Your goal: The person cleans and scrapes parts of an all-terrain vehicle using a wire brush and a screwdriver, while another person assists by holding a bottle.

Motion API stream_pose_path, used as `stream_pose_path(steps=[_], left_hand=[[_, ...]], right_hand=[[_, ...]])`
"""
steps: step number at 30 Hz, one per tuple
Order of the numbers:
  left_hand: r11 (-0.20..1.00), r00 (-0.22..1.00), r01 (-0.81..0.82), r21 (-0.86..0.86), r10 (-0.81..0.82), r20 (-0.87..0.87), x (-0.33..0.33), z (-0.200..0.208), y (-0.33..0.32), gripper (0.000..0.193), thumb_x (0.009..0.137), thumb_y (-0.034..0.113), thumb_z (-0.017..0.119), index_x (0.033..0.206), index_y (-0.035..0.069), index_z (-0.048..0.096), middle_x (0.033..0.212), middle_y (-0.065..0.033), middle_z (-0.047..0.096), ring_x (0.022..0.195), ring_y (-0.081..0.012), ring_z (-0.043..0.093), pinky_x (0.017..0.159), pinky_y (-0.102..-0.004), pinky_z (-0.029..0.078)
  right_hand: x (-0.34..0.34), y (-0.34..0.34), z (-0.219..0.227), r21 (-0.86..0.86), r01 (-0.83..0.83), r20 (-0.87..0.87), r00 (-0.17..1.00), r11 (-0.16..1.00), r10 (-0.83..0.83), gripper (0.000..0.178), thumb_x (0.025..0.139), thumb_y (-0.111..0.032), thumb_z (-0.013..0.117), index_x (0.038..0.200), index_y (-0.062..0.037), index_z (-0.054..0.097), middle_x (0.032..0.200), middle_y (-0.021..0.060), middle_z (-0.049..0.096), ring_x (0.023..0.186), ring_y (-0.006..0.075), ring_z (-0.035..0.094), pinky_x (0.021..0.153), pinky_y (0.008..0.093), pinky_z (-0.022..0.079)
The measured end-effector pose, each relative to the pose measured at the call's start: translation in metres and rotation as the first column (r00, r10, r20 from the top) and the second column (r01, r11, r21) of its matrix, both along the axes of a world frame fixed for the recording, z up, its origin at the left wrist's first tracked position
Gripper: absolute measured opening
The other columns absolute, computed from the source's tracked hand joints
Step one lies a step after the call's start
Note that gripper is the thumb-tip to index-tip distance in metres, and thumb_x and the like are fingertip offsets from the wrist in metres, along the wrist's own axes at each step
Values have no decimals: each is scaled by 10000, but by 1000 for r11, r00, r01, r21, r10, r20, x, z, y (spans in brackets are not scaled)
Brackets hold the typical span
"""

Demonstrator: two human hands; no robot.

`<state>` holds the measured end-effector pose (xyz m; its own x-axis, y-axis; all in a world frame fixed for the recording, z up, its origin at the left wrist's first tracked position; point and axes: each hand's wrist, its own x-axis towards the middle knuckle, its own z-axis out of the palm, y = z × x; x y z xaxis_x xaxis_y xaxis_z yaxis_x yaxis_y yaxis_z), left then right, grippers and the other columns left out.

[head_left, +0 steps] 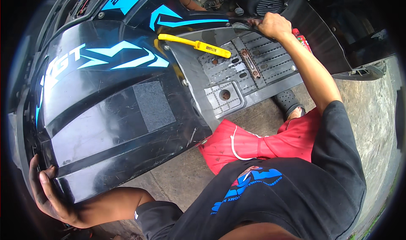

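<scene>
A black plastic fender (105, 100) with blue and white decals, part of a quad bike, fills the left side. Far to the left, my left hand (50, 193) rests against the fender's outer edge, its fingers extended and apart. My right arm reaches up to the footwell's far side, where my right hand (275, 26) is closed beside the engine. Its fingertips are turned away, and a dark part shows next to them; what they grip is hidden. A yellow long-handled tool (203, 47) lies across the grey footrest plate (262, 85), left of my right hand.
Behind my right forearm stands a partly hidden red container (301, 41). A round black engine cover (270, 5) sits just beyond my right hand. Rusty bolts and a rusty bracket (250, 64) are on the footrest. Concrete floor (363, 109) lies to the right, and a dark clog (287, 101) is below the footrest.
</scene>
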<state>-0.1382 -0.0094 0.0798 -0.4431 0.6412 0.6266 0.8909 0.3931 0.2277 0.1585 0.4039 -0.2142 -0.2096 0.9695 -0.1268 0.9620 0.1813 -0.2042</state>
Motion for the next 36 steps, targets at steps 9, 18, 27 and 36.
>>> stream_pose_path(steps=[9, 18, 27, 36], left_hand=[[999, 998, 32, -24, -31, 53, -2, 4, 4, 360, 931, 180, 572, 1187, -72, 598, 1069, -115, 636, 837, -138, 571, 766, -253, 466], [997, 997, 36, -67, -31, 72, -4, 7, 5, 350, 933, 176, 571, 1172, -77, 600, 1036, -107, 638, 858, -134, 586, 763, -255, 479], [1000, 999, -11, 17, 10, 44, 5, 0, 11, 382, 939, 235, 554, 1171, -62, 620, 1005, -104, 641, 776, -142, 554, 773, -264, 452], [995, 990, 79, 54, -84, 110, 3, -4, 10, 368, 942, 235, 566, 1163, -53, 628, 1041, -131, 641, 833, -141, 569, 792, -260, 459]], right_hand=[[-10, -3, -4, 25, -130, -167, 977, 991, 132, 402, 902, -407, 560, 973, -48, 727, 979, 176, 703, 950, 340, 680, 826, 429, 531], [2, -32, 28, 312, -283, -154, 927, 907, 342, 402, 845, -399, 624, 765, -15, 711, 768, 238, 673, 780, 363, 691, 693, 455, 551], [120, -53, 138, -20, 20, -594, 804, 1000, -28, 303, 898, -358, 651, 1017, -96, 743, 827, 128, 723, 620, 235, 647, 569, 382, 498], [175, -161, 13, -649, -152, -755, 12, 746, -655, 448, 862, -504, 647, 878, -68, 551, 558, 6, 484, 422, 110, 433, 422, 251, 350]])
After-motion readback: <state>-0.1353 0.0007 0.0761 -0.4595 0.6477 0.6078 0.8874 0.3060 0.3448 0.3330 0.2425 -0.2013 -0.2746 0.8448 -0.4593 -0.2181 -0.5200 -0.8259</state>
